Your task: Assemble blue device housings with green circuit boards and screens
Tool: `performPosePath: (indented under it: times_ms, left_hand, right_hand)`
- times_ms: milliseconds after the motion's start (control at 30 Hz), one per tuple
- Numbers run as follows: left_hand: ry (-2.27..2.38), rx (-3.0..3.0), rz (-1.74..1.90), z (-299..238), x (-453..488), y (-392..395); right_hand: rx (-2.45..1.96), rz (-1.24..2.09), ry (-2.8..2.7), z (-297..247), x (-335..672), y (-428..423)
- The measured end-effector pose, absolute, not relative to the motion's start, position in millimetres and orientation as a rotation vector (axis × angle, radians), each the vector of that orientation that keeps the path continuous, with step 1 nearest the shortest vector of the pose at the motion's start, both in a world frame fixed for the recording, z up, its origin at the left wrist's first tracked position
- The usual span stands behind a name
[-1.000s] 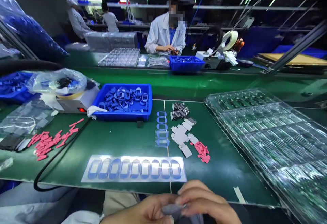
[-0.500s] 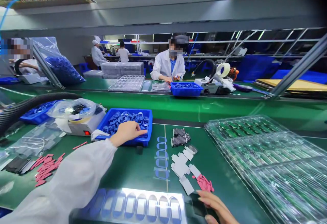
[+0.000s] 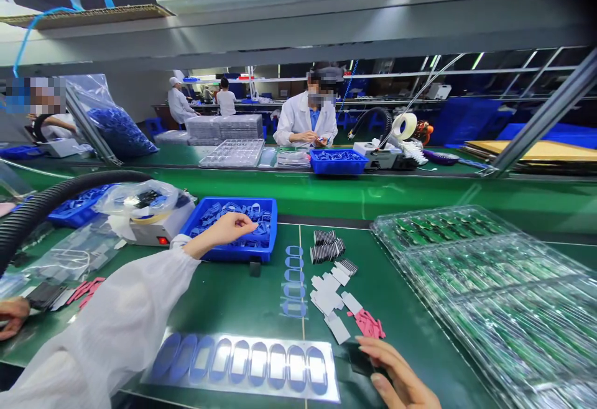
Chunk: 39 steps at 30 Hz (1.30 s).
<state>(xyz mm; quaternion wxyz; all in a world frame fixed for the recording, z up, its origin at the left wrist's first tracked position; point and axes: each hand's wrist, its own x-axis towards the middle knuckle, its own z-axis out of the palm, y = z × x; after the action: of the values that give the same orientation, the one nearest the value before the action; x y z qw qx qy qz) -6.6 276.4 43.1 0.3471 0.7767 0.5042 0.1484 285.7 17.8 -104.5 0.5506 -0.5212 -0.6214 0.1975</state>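
Left hand reaching over a blue plastic tray of loose blue oval rings, fingers curled just above the pile, any grip hidden. Right hand open near the edge of the desk, beside a dark film piece. Blue ovals on a backing sheet just below a white sleeve. Main risks: a dragging sleeve shifting the sheet, a careless knuckle scattering the pink strips, and a hasty pinch pulling tangled rings out together, spilling them over the tray wall.
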Motion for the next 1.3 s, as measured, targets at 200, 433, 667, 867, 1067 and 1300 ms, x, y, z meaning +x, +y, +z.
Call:
performPosePath:
  times_ms: [200, 433, 667, 867, 1067, 1300]
  left_hand:
    - [1.073, 1.787, 0.567, 68, -3, 208]
    - [0.798, 1.316, 0.617, 41, 2, 108]
    - [0.417, 0.540, 0.681, 11, 4, 44]
    - [0.366, 0.470, 0.706, 8, 8, 21]
    - [0.430, 0.436, 0.693, 7, 9, 14]
    - [0.525, 0.439, 0.663, 0, 11, 17]
  right_hand:
    - [-1.274, 0.392, -1.382, -89, 274, 18]
    - [-1.286, 0.284, -1.313, -78, 263, 12]
    - [-1.096, 0.145, -1.526, -13, 214, -12]
    - [-1.017, 0.110, -1.767, 15, 179, -3]
    - [-1.022, 0.138, -1.822, 16, 179, -3]
    - [-1.086, 0.114, -1.873, 18, 184, -8]
